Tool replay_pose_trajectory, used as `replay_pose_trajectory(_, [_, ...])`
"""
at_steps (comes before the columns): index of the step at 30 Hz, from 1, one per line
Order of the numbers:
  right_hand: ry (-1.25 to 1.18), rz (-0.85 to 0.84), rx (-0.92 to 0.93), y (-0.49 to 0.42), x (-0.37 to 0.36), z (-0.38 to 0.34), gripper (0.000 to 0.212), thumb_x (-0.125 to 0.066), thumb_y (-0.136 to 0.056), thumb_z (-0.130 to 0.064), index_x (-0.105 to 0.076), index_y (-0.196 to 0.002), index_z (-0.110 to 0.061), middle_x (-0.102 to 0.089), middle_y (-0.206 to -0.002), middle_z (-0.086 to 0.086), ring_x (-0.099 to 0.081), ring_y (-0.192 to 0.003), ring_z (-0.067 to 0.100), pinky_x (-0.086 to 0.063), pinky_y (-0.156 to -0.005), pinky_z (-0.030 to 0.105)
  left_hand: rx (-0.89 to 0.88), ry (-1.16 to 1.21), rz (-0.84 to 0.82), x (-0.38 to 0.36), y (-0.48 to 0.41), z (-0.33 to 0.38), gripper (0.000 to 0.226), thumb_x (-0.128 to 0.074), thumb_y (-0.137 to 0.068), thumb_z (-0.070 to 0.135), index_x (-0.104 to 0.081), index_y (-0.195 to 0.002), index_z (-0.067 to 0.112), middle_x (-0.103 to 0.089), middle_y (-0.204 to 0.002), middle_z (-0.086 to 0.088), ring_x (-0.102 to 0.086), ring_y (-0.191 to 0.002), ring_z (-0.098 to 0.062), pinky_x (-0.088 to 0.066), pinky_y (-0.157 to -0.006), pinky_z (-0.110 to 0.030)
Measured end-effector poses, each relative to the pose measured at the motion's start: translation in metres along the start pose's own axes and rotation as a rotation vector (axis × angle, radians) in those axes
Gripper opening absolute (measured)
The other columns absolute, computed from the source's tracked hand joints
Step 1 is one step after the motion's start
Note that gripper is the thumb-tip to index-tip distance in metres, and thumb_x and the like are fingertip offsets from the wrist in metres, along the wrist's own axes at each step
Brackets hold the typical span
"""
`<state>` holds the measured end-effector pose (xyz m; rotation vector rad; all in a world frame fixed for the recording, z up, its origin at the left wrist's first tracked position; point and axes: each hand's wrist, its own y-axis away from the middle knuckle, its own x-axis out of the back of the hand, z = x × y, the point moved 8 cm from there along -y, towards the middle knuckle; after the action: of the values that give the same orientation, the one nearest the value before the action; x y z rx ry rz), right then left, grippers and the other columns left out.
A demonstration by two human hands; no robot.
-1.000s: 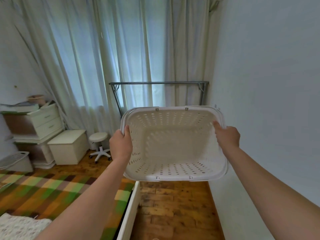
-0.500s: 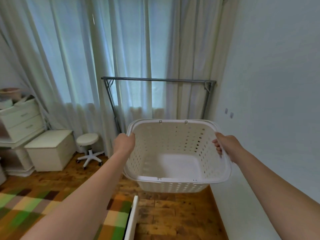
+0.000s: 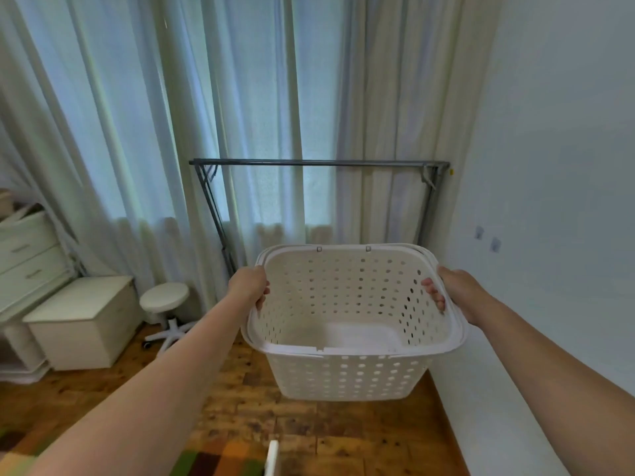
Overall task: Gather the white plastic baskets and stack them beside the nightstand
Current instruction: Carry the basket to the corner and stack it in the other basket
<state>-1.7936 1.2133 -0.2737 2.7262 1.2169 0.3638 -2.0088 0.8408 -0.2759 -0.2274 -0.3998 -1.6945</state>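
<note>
we hold the white basket [image 3: 350, 324] before the clothes rack [image 3: 319, 163], left hand [image 3: 248, 286] and right hand [image 3: 457, 292] clamped on its rim; a loosened hold would drop it.

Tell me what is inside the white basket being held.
The white basket looks empty: perforated walls and a bare white bottom show. The near wall hides the front strip of the bottom.
</note>
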Motion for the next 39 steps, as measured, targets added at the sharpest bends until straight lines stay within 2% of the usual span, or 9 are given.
replay_pose_trajectory(5, [-0.010, -0.050, -0.001, -0.104, -0.033, -0.026, 0.045, -0.046, -0.099, -0.036, -0.067, -0.082, 0.000, -0.057, -0.047, 0.004, -0.043, -0.033, 0.014, -0.041, -0.038, 0.022, 0.043, -0.028, 0.037, -0.023, -0.098, 0.017, 0.040, -0.036, -0.103, 0.024, -0.060, -0.081, -0.001, -0.056, -0.064, -0.010, -0.045, -0.042, -0.019, -0.041, -0.040, -0.027])
replay_pose_trajectory(9, [0.014, -0.080, -0.014, -0.187, -0.060, -0.050, 0.042, -0.048, -0.098, -0.033, -0.067, -0.086, 0.003, -0.058, -0.048, 0.005, -0.045, -0.033, 0.014, -0.041, -0.037, 0.021, 0.081, -0.061, 0.066, -0.034, -0.172, 0.034, 0.040, -0.037, -0.102, 0.025, -0.059, -0.081, -0.001, -0.056, -0.060, -0.009, -0.045, -0.039, -0.019, -0.042, -0.040, -0.027])
replay_pose_trajectory(12, [0.025, -0.125, -0.004, -0.248, -0.088, -0.074, 0.046, -0.050, -0.097, -0.038, -0.067, -0.084, 0.002, -0.060, -0.049, 0.006, -0.046, -0.035, 0.014, -0.043, -0.038, 0.022, 0.101, -0.044, 0.114, -0.033, -0.221, 0.040, 0.040, -0.040, -0.102, 0.026, -0.061, -0.081, 0.000, -0.058, -0.060, -0.008, -0.047, -0.038, -0.017, -0.044, -0.039, -0.026])
replay_pose_trajectory(19, [0.108, -0.213, -0.007, -0.363, -0.170, -0.104, 0.049, -0.047, -0.100, -0.040, -0.064, -0.087, 0.004, -0.061, -0.065, 0.014, -0.048, -0.040, 0.016, -0.049, -0.041, 0.023, 0.172, -0.016, 0.184, -0.026, -0.319, 0.035, 0.036, -0.042, -0.102, 0.026, -0.062, -0.088, 0.000, -0.063, -0.065, -0.009, -0.052, -0.043, -0.017, -0.048, -0.042, -0.026])
replay_pose_trajectory(22, [0.185, -0.237, 0.014, -0.410, -0.215, -0.115, 0.049, -0.048, -0.100, -0.040, -0.065, -0.088, 0.005, -0.063, -0.067, 0.015, -0.050, -0.042, 0.018, -0.051, -0.043, 0.025, 0.228, 0.010, 0.225, -0.017, -0.370, 0.022, 0.036, -0.045, -0.102, 0.027, -0.064, -0.090, -0.001, -0.066, -0.065, -0.010, -0.054, -0.042, -0.017, -0.048, -0.038, -0.024])
replay_pose_trajectory(28, [0.305, -0.362, 0.025, -0.496, -0.329, -0.148, 0.053, -0.048, -0.099, -0.045, -0.063, -0.089, 0.005, -0.062, -0.071, 0.018, -0.054, -0.041, 0.019, -0.053, -0.045, 0.027, 0.330, 0.101, 0.232, 0.018, -0.477, -0.001, 0.022, -0.056, -0.097, 0.018, -0.065, -0.094, -0.002, -0.067, -0.065, -0.012, -0.057, -0.043, -0.015, -0.049, -0.038, -0.023])
replay_pose_trajectory(33, [0.386, -0.485, 0.020, -0.555, -0.442, -0.184, 0.053, -0.042, -0.102, -0.044, -0.061, -0.092, 0.004, -0.062, -0.074, 0.020, -0.056, -0.053, 0.026, -0.056, -0.056, 0.035, 0.427, 0.125, 0.217, 0.064, -0.548, -0.009, 0.028, -0.053, -0.098, 0.020, -0.063, -0.087, -0.003, -0.061, -0.050, -0.010, -0.054, -0.035, -0.016, -0.050, -0.039, -0.025])
replay_pose_trajectory(37, [0.428, -0.556, 0.042, -0.594, -0.535, -0.211, 0.053, -0.043, -0.102, -0.044, -0.063, -0.089, 0.003, -0.062, -0.071, 0.019, -0.057, -0.051, 0.025, -0.055, -0.053, 0.033, 0.474, 0.190, 0.279, 0.113, -0.595, -0.021, 0.030, -0.054, -0.094, 0.023, -0.060, -0.072, 0.004, -0.057, -0.055, -0.009, -0.055, -0.047, -0.020, -0.054, -0.052, -0.030])
replay_pose_trajectory(39, [0.443, -0.604, 0.039, -0.608, -0.577, -0.216, 0.051, -0.044, -0.102, -0.042, -0.062, -0.094, 0.005, -0.061, -0.070, 0.018, -0.057, -0.049, 0.025, -0.054, -0.050, 0.032, 0.491, 0.205, 0.320, 0.135, -0.606, -0.029, 0.023, -0.056, -0.090, 0.022, -0.062, -0.076, 0.005, -0.058, -0.067, -0.011, -0.057, -0.057, -0.023, -0.055, -0.059, -0.033])
